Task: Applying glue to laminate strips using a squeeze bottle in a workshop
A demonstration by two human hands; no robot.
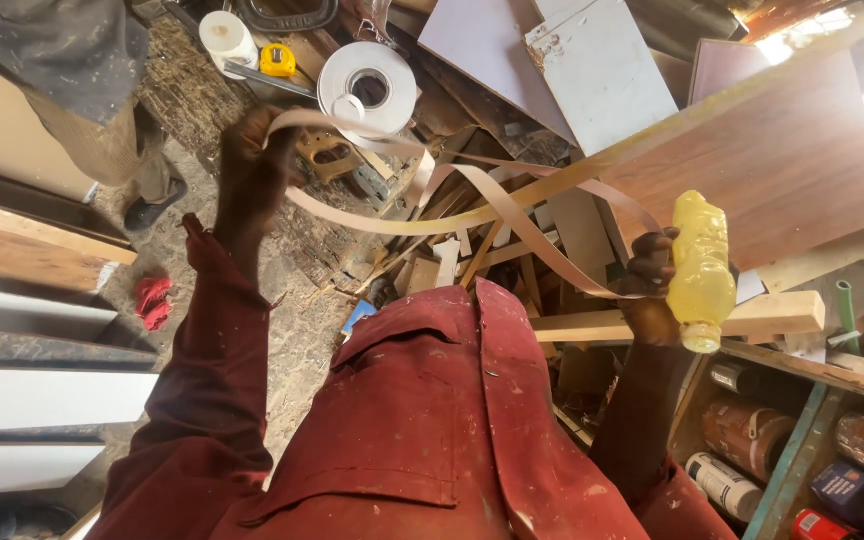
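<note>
Labelled cans [747, 430] crowd the shelf lower right. Left hand [250, 160] grips a curling tan edging strip [472, 215]; right hand [649, 285] apparently clasps the yellow plastic bottle [702, 268].

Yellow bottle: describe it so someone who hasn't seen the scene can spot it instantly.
Start at the big brown board on the right. Just below its lower edge, the right hand holds the bottle upside down, cap toward the shelf. It is the only translucent yellow, ribbed plastic thing there; the cans below are dark.

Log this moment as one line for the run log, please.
left hand: grips edge-banding strip | right hand: holds yellow plastic bottle, strip end | brown board ahead
</note>
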